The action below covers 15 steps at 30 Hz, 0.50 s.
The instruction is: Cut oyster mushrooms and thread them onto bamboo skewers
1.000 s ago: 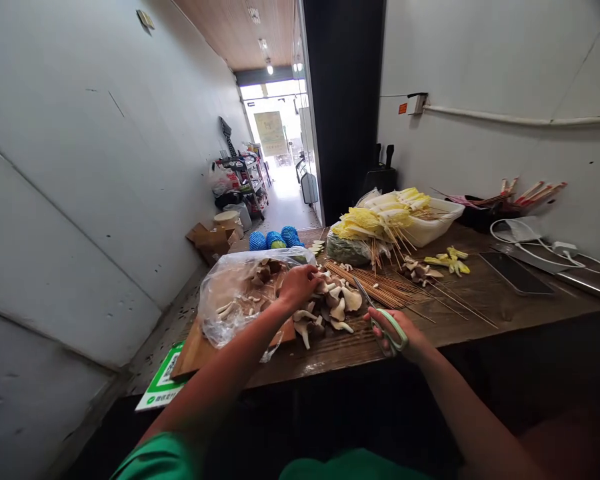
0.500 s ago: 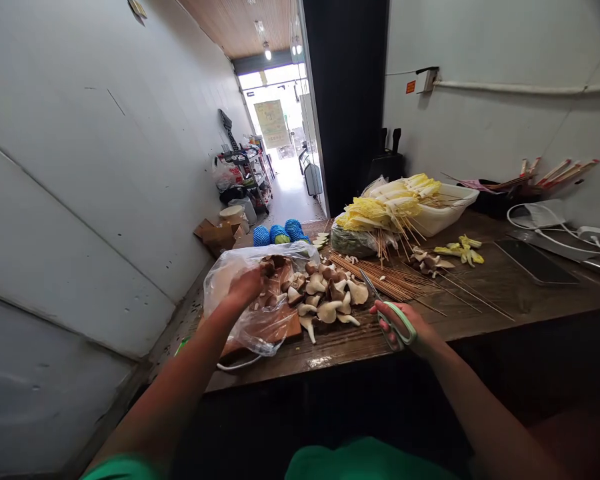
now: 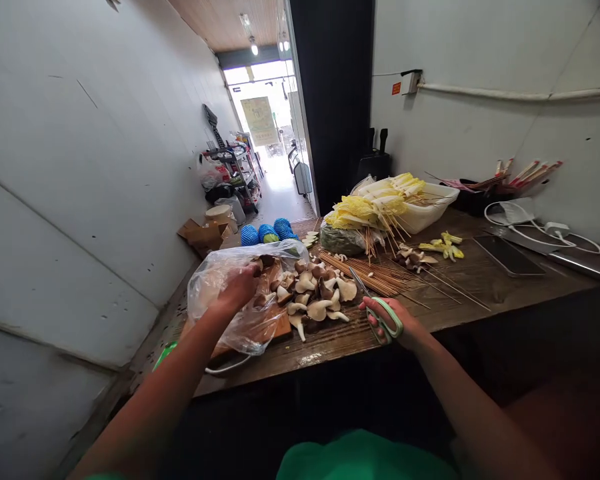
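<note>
My left hand [image 3: 239,287] is at the mouth of a clear plastic bag [image 3: 250,341], its fingers closed on a brown-capped mushroom [image 3: 257,265]. The bag lies over a wooden cutting board [image 3: 283,328]. Right of the bag, a heap of mushrooms [image 3: 319,309] spreads across the board's edge and the table. My right hand [image 3: 403,321] grips green-handled scissors [image 3: 391,319] by the loops. Their blades point up and left, a little apart from the heap.
Behind the mushrooms lie loose bamboo skewers [image 3: 375,277] and some skewered mushrooms [image 3: 413,259]. Skewered yellow cabbage leaves [image 3: 365,212] rest beside a white basket [image 3: 433,212]. A phone [image 3: 509,255], a knife [image 3: 580,264] and blue-netted produce [image 3: 269,233] are also on the table [image 3: 455,310].
The whole view has shifted slightly, so things sit further left. Both hands stay in nearly the same places, the left at the bag and the right holding the scissors.
</note>
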Each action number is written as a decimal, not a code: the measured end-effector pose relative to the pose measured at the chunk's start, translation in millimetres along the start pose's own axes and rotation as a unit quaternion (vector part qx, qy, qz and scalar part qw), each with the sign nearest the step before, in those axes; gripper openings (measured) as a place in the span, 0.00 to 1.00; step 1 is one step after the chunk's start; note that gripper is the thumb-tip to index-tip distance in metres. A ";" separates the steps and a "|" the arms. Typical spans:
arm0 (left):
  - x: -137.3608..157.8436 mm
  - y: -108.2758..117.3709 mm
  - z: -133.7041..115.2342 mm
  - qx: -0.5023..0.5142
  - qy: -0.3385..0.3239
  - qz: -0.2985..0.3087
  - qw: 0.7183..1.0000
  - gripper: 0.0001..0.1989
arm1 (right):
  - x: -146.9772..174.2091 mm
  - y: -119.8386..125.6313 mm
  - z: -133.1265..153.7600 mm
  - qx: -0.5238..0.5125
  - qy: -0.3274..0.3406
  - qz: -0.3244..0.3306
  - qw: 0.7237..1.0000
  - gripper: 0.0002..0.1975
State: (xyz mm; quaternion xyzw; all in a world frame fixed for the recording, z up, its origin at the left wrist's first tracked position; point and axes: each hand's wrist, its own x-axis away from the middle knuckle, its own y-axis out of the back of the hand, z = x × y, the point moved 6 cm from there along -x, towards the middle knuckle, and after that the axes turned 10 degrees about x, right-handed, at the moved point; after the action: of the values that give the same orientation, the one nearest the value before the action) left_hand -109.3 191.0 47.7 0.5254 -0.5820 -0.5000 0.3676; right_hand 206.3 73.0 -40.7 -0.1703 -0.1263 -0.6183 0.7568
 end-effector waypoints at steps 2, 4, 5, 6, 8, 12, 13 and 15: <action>7.7 -2.5 -21.4 0.018 -0.049 0.015 0.999 0.17 | 0.2 0.6 0.1 -0.007 -0.003 0.003 1.000 0.18; 17.3 -6.4 -39.6 0.054 -0.086 0.035 0.994 0.18 | -0.2 2.4 -0.2 -0.010 0.004 -0.001 1.000 0.18; 22.8 -8.2 -46.0 0.067 -0.098 0.039 0.992 0.18 | -0.5 3.8 -0.5 -0.008 0.010 -0.009 1.000 0.19; 28.6 -9.8 -50.2 0.075 -0.105 0.036 0.991 0.18 | -0.5 5.1 -1.0 -0.006 0.016 -0.018 1.000 0.19; 40.8 -12.7 -51.6 0.071 -0.107 0.012 0.992 0.19 | 0.2 6.9 -2.1 -0.008 0.030 -0.033 0.999 0.20; 64.9 -19.7 -39.7 0.071 -0.116 -0.066 0.988 0.20 | 6.4 12.1 -2.6 0.012 0.060 -0.048 0.997 0.22; 70.1 -21.2 -36.4 0.079 -0.127 -0.088 0.985 0.19 | 8.8 16.6 -1.8 0.043 0.065 -0.058 0.995 0.22; 79.0 -22.1 -30.8 0.098 -0.150 -0.143 0.973 0.17 | 15.6 34.3 3.6 0.139 0.079 -0.111 0.981 0.22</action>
State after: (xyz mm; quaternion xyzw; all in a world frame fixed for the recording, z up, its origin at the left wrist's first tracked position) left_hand -88.7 108.8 25.7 0.5560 -0.5955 -0.5609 0.1473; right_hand 243.1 66.6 -34.7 0.0012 -0.1690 -0.6864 0.7073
